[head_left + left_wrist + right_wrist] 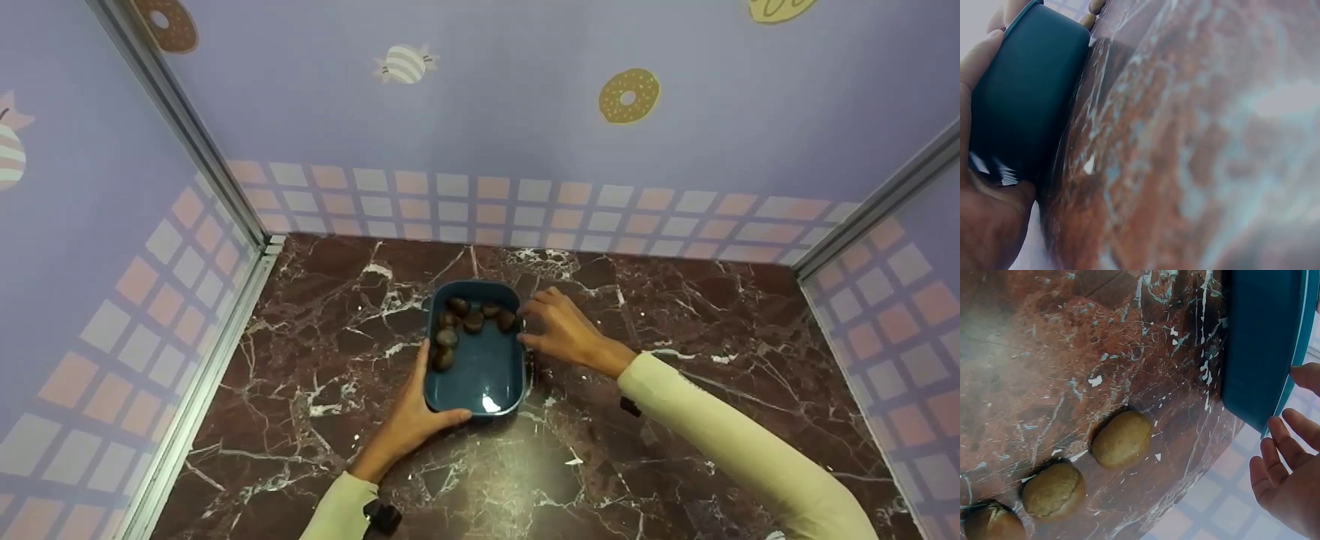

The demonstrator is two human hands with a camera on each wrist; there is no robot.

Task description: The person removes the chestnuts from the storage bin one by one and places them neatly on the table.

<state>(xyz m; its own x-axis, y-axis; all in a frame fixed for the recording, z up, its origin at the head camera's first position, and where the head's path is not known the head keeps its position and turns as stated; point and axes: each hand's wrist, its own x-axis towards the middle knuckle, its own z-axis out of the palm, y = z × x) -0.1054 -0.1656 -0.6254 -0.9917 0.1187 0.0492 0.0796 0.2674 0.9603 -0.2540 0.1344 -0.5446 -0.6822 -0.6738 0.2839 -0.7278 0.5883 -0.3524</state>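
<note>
A deep teal rectangular dish (480,379) with rounded corners sits on the table. Several brown chestnuts (473,322) lie inside it, along its left side and far end. My left hand (416,409) grips the near left corner, thumb along the near rim and fingers along the left wall; its hold also shows in the left wrist view. At the right rim, near the far corner, is my right hand (559,326). Its fingertips (1275,424) are right at the rim, the fingers spread and loosely bent, with a chestnut (505,320) just inside the rim beside them.
In the right wrist view, more chestnuts (1122,440) lie in a row on the marbled table (1072,382) beside the dish. Two more round brown things (1088,21) show past the dish in the left wrist view. Patterned wall panels (487,112) enclose the table's back and sides.
</note>
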